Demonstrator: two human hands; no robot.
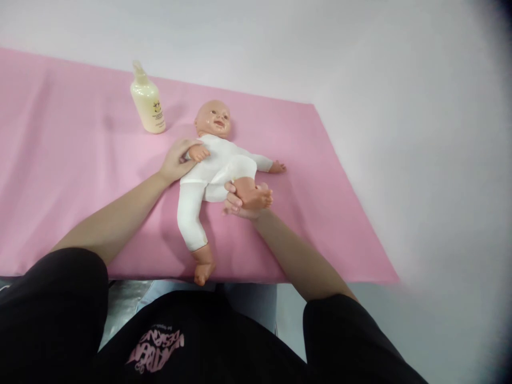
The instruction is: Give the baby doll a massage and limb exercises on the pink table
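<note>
A baby doll (224,154) with a white cloth body lies on its back, its head toward the far side. My left hand (178,160) is wrapped around the doll's arm on the left, against its side; some of my fingers are hidden beneath it. With my right hand (236,205) I grip the lower part of one leg, which is bent and raised. That bare foot points to the right. The doll's other leg stretches toward me, its foot at the table's near edge. Its other arm lies out to the right.
A pale yellow pump bottle (148,101) stands on the pink table cover (80,176), left of the doll's head. The table's right edge slants down toward the near right corner. A pale wall (400,80) is behind the table and to its right.
</note>
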